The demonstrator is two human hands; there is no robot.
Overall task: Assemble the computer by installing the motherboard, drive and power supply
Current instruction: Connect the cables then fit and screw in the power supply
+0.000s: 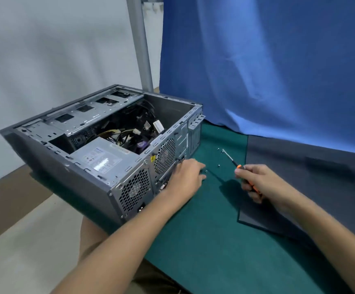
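Observation:
A grey computer case (pixel 51 164) lies on its side with its open side up, at the left of the green mat (pixel 204 240). Inside it sit the power supply (pixel 100 158) at the near corner, a tangle of cables (pixel 130 132) and the metal drive cage (pixel 83 117). My left hand (pixel 186 177) rests against the case's rear panel, fingers reaching down to the mat beside a small screw (pixel 206 171). My right hand (pixel 257 183) grips an orange-handled screwdriver (pixel 232 161), its tip pointing up and away over the mat.
Three more small screws (pixel 218 165) lie on the mat around the screwdriver tip. A dark grey side panel (pixel 299 187) lies flat at the right. A blue curtain (pixel 267 60) hangs behind. The case overhangs the table's left edge.

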